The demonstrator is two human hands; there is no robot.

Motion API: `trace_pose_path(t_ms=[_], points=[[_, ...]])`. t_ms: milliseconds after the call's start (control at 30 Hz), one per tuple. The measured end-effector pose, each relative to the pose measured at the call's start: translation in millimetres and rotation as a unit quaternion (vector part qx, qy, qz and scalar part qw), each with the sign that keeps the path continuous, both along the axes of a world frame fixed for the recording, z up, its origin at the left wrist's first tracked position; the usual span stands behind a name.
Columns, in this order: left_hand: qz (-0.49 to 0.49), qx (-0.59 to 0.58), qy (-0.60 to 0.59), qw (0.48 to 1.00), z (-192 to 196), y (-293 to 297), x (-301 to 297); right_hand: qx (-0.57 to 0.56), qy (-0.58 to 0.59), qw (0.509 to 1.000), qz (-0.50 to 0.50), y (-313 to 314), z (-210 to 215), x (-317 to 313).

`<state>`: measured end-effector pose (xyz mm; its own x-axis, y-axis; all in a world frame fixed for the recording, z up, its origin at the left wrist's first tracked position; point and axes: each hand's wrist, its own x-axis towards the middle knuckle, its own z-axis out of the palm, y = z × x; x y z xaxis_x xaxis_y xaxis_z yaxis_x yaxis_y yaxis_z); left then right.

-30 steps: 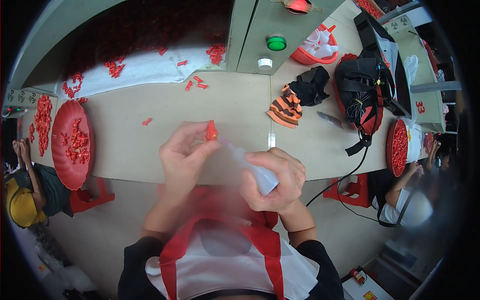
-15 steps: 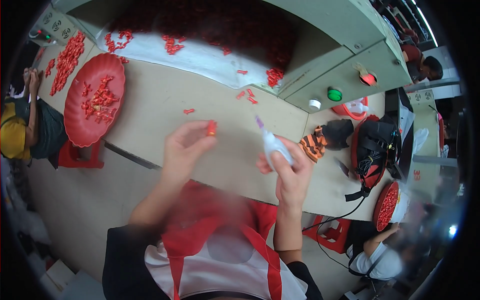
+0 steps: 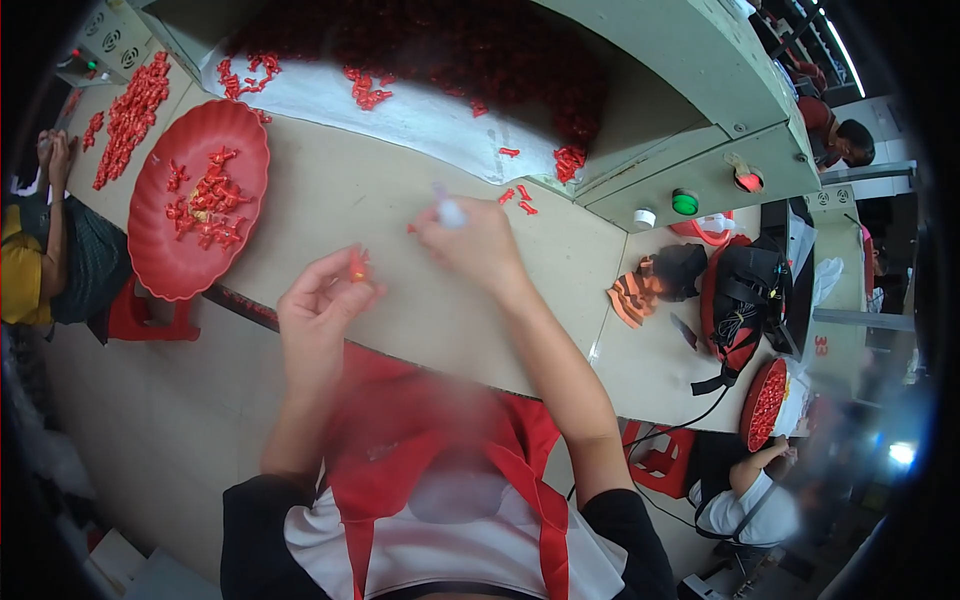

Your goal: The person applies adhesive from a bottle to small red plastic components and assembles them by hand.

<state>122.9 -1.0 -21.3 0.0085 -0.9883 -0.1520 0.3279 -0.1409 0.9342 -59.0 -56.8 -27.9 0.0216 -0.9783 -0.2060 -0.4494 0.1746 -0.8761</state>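
Left hand [image 3: 322, 310]: your fingers pinch a small red piece [image 3: 358, 266] above the counter [image 3: 330, 190]. Right hand [image 3: 475, 242]: your fingers curl around a white bottle [image 3: 452, 213], purple tip [image 3: 439, 190] pointing away from you. A second red piece [image 3: 412, 229] shows at those fingertips; cannot tell whether you touch it. A scalloped red tray [image 3: 162, 265] lies to your left, bearing more red pieces [image 3: 222, 190].

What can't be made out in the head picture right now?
Head view: red piece, fine detail; too small, partly covered by the left hand.
Head view: white bottle, mostly hidden by the right hand, blurred.
Head view: dark pile inside the cabinet, lost in shadow.
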Motion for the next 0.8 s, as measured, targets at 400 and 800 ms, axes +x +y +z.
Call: trace_pose_path(t_ms=[400, 800], points=[[-0.194, -0.008, 0.03, 0.98, 2.9, 4.7, -68.5, 0.108, -0.612, 0.771, -0.138, 92.6, -0.3, -91.1], [-0.227, -0.128, -0.056, 0.964, 12.2, 21.9, -103.1, -0.076, -0.425, 0.895, -0.111, 125.0, 35.0, -86.7]])
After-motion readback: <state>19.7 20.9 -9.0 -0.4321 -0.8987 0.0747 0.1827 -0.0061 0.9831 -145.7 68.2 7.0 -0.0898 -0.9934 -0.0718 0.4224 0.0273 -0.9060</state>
